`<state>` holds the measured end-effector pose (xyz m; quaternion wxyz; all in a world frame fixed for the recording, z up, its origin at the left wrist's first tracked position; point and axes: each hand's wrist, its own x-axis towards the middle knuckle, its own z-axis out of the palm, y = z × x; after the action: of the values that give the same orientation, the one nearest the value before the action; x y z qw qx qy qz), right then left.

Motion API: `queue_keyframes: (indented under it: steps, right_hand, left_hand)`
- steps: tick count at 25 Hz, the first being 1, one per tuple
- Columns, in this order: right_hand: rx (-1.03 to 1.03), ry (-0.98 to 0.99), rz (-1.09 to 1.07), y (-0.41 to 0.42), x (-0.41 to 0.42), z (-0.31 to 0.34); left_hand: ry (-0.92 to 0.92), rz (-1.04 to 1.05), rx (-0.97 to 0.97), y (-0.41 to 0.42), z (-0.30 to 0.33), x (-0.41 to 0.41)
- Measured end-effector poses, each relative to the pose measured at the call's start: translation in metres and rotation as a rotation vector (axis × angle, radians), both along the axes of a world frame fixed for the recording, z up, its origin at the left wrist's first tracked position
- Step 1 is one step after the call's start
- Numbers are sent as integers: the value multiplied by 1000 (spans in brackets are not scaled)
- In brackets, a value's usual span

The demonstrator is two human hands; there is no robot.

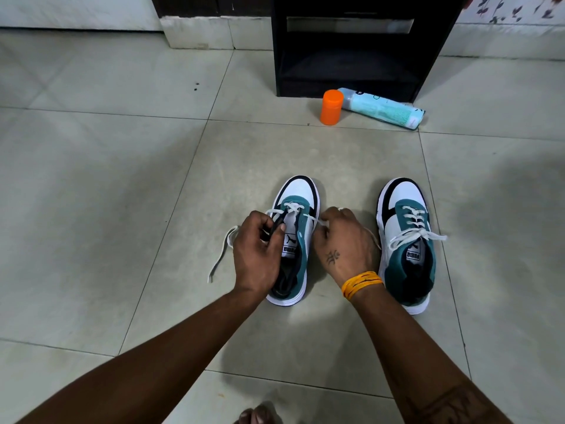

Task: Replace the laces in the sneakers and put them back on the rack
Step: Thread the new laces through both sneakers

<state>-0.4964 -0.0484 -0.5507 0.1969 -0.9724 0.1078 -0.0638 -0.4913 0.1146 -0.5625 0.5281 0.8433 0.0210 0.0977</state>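
Observation:
Two white, teal and black sneakers stand side by side on the tiled floor, toes pointing away from me. The left sneaker is partly laced with a white lace whose loose end trails on the floor to its left. My left hand grips the sneaker's left eyelet edge beside the tongue. My right hand pinches the lace's other end at the sneaker's right side. The right sneaker is fully laced and tied with a bow. The black rack stands beyond them.
An orange cylindrical container stands in front of the rack, with a light blue tube lying beside it. A wall step is at the back left. My toes show at the bottom edge.

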Motion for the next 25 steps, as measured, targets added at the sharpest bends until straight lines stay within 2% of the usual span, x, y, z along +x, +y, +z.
queue_keyframes:
  steps: [3,5,8,11,15,18,20,23,25]
  right_hand:
    - [148,-95,72,11,8,3]
    - [149,-119,76,8,9,-2]
    - [82,-54,-12,3,8,-6]
    - [62,-102,-10,7,7,-4]
    - [423,-172,-52,-4,7,3]
    - [670,-138,-63,-10,7,16]
    - [711,-175,1,-10,6,26]
    - [587,-263,156,-13,5,36]
    - [455,-313,216,-16,5,38]
  left_hand:
    - [-10,2,12,-1,1,0]
    - [-16,13,1,-2,0,0]
    - [1,35,-24,-5,-1,-2]
    - [26,42,-52,-5,-2,-1]
    - [-1,-16,-36,-2,5,0]
    - [-117,-143,184,0,18,12]
    - [-142,-277,395,-5,29,28]
    - [-131,-490,621,-20,48,48]
    - [-125,-529,612,-23,59,55]
